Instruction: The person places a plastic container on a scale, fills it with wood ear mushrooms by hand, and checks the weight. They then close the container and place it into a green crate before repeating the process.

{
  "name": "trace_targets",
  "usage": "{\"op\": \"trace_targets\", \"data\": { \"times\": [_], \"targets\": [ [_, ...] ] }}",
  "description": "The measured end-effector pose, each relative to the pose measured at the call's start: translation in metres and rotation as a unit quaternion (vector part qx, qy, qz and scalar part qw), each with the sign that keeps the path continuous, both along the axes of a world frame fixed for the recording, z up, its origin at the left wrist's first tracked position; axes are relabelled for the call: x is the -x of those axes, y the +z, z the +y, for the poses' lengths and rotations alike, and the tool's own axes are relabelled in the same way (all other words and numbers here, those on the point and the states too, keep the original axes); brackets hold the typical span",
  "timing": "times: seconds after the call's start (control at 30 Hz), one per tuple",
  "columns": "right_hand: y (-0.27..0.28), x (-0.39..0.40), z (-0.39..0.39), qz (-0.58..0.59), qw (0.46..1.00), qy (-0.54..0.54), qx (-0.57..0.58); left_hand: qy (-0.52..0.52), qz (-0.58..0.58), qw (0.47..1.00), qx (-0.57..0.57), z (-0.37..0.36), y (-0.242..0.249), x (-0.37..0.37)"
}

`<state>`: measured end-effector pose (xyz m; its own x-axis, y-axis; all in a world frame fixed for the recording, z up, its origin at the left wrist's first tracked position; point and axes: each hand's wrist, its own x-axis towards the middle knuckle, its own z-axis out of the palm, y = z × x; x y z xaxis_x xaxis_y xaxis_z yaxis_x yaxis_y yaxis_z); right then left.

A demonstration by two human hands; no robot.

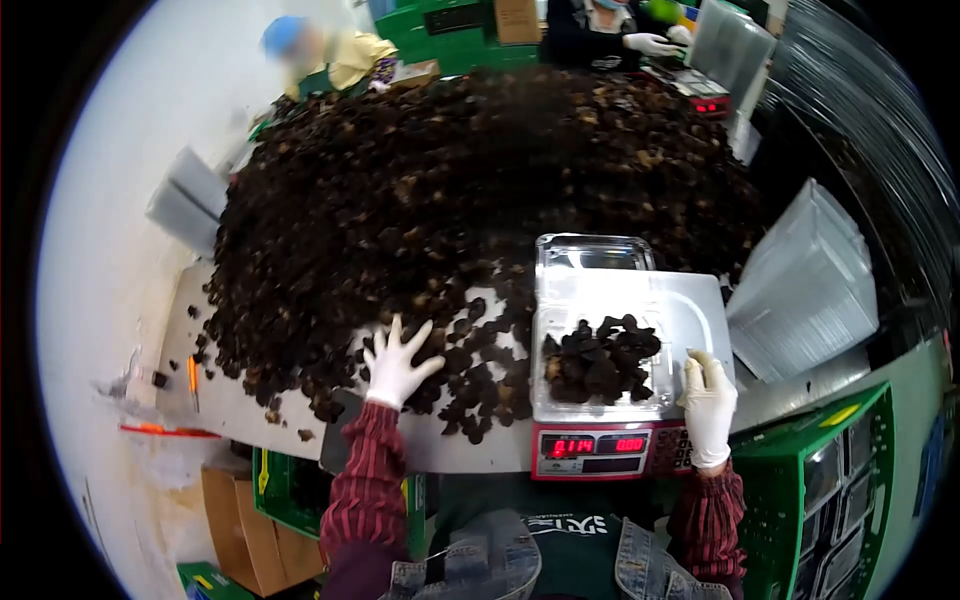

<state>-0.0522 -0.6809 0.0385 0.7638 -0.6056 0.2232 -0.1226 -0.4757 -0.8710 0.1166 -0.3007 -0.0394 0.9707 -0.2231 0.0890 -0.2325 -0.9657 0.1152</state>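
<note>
My left hand [397, 367], in a white glove, is open with its fingers spread at the near edge of a large pile of dark mushroom-like pieces [400, 220]. Under the right side of the table stands a red digital scale [560, 441] with a metal plate and lit red figures. An open clear plastic clamshell box [545, 330] rests on its plate and holds a small heap of the dark pieces [600, 360]. My right hand [708, 405], gloved too, lies at the plate's right edge, its fingers extended, apart from the box.
Stacked clear boxes [805, 290] stand right of the scale. Green crates [790, 500] sit below the table, with a cardboard box [235, 530] at lower left. An orange-handled tool [193, 375] lies at left. Two people work across the pile, one near another scale [708, 105].
</note>
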Motion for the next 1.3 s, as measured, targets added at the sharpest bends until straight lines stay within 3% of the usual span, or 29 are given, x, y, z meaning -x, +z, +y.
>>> {"op": "trace_targets", "data": {
  "times": [0.07, 0.2, 0.33, 0.47, 0.53, 0.6, 0.67, 0.73, 0.8, 0.9, 0.97, 1.13, 1.2, 1.3],
  "targets": [
    [-0.013, -0.004, -0.005, -0.035, 0.997, -0.010, 0.065, -0.093, -0.098, 0.991, 0.015, 0.013, -0.023, 0.008],
    [-0.007, -0.011, 0.001, -0.063, 0.988, 0.001, 0.138, -0.125, -0.194, 0.968, 0.096, 0.018, -0.040, 0.004],
    [-0.009, -0.006, 0.001, -0.039, 0.996, -0.008, 0.082, -0.098, -0.152, 0.975, 0.125, 0.026, -0.043, -0.023],
    [-0.010, 0.004, -0.006, -0.048, 0.995, -0.015, 0.088, -0.038, -0.057, 0.938, 0.339, 0.034, -0.040, -0.074],
    [-0.006, 0.007, -0.009, -0.018, 0.997, -0.021, 0.065, 0.062, 0.113, 0.840, 0.528, 0.017, -0.005, -0.076],
    [-0.003, 0.006, -0.007, -0.024, 0.997, -0.030, 0.061, -0.028, 0.103, 0.837, 0.537, -0.013, 0.032, -0.069],
    [0.000, 0.005, -0.003, -0.002, 1.000, -0.018, 0.009, -0.144, 0.047, 0.871, 0.468, -0.061, 0.079, -0.043],
    [-0.002, 0.002, -0.001, 0.010, 1.000, -0.010, 0.008, -0.227, 0.036, 0.868, 0.440, -0.110, 0.116, -0.006],
    [-0.004, -0.003, 0.004, -0.051, 0.996, -0.001, 0.071, -0.355, -0.075, 0.865, 0.348, -0.150, 0.129, 0.018],
    [-0.001, -0.008, 0.009, -0.066, 0.991, 0.004, 0.113, -0.454, -0.059, 0.855, 0.243, -0.195, 0.117, 0.037],
    [0.001, -0.008, 0.012, -0.039, 0.991, 0.009, 0.129, -0.477, -0.036, 0.865, 0.153, -0.202, 0.106, 0.038],
    [-0.005, -0.007, 0.009, -0.039, 0.986, 0.007, 0.159, -0.504, 0.023, 0.836, 0.218, -0.193, 0.132, 0.036],
    [0.002, -0.004, 0.010, -0.020, 0.994, 0.006, 0.108, -0.466, 0.034, 0.825, 0.316, -0.179, 0.134, 0.036],
    [-0.008, -0.001, 0.002, -0.039, 0.996, -0.008, 0.081, -0.289, 0.015, 0.839, 0.462, -0.147, 0.122, 0.047]
  ]
}}
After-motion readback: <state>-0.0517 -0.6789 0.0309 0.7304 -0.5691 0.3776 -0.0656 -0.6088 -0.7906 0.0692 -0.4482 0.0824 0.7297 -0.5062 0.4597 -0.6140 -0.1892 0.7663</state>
